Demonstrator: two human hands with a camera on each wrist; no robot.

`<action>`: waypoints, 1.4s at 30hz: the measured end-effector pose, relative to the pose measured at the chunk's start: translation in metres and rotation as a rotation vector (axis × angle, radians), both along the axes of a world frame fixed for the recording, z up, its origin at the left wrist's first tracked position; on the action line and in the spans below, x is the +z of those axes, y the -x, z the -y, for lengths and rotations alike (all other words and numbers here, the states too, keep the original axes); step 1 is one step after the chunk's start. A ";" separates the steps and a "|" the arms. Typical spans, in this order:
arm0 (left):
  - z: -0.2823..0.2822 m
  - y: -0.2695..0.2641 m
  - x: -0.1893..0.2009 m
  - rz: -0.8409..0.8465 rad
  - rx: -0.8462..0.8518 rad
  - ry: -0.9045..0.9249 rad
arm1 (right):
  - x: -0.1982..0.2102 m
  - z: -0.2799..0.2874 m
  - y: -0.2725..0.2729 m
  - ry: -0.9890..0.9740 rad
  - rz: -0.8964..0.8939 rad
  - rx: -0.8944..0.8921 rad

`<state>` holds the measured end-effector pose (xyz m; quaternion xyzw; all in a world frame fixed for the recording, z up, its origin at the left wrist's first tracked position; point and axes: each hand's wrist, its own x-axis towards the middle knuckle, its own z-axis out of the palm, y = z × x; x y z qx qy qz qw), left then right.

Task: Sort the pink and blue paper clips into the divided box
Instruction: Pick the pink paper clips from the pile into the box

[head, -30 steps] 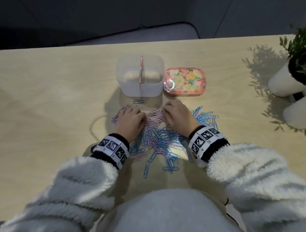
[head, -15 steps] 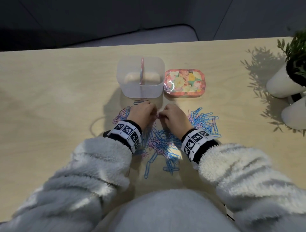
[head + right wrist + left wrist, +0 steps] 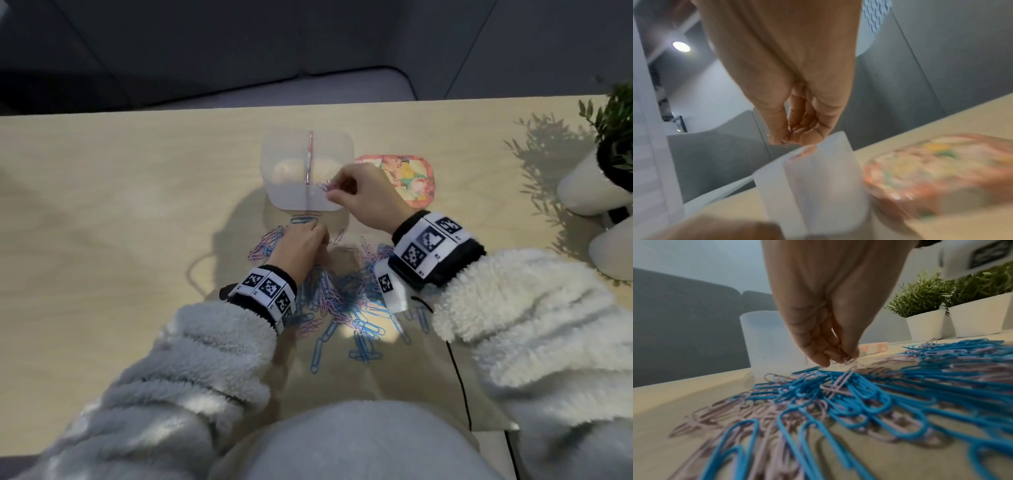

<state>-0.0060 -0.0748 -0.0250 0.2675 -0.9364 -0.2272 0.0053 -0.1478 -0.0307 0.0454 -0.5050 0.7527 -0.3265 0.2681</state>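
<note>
A translucent divided box [image 3: 291,198] with a pink divider [image 3: 310,154] stands at the middle of the table. A mixed pile of blue and pink paper clips [image 3: 342,301] lies just in front of it. My right hand [image 3: 363,195] is raised over the box's right compartment and pinches a small bunch of pink clips [image 3: 326,187] at the front rim. My left hand [image 3: 301,246] is low on the pile's far edge, and in the left wrist view its fingertips [image 3: 849,356] pinch a pink clip [image 3: 846,361] lifted off the heap.
A floral tin lid [image 3: 411,178] lies right of the box, partly behind my right hand. Two white plant pots [image 3: 589,192] stand at the right edge. A thin dark cable [image 3: 459,370] runs down by my right sleeve.
My right hand has risen from the pile and moved forward over the box's right compartment with pink clips. My left hand has stayed on the pile, shifting slightly toward the box.
</note>
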 end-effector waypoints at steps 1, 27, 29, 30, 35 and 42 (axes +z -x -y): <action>-0.001 -0.004 0.002 -0.047 0.020 -0.009 | 0.009 0.013 -0.002 0.037 0.014 -0.003; 0.084 0.014 0.067 -0.124 0.256 0.195 | -0.043 -0.029 -0.006 -0.132 -0.022 -0.025; 0.063 -0.005 0.068 -0.237 0.280 0.216 | -0.054 -0.033 -0.005 -0.233 -0.098 0.024; 0.051 -0.014 0.064 -0.241 0.277 0.216 | -0.056 -0.034 -0.005 -0.252 -0.129 0.033; 0.007 -0.029 0.017 0.097 0.073 0.077 | -0.062 -0.040 -0.010 -0.284 -0.279 0.118; 0.002 -0.028 -0.010 0.223 0.064 0.215 | -0.059 -0.029 -0.019 -0.267 -0.439 0.175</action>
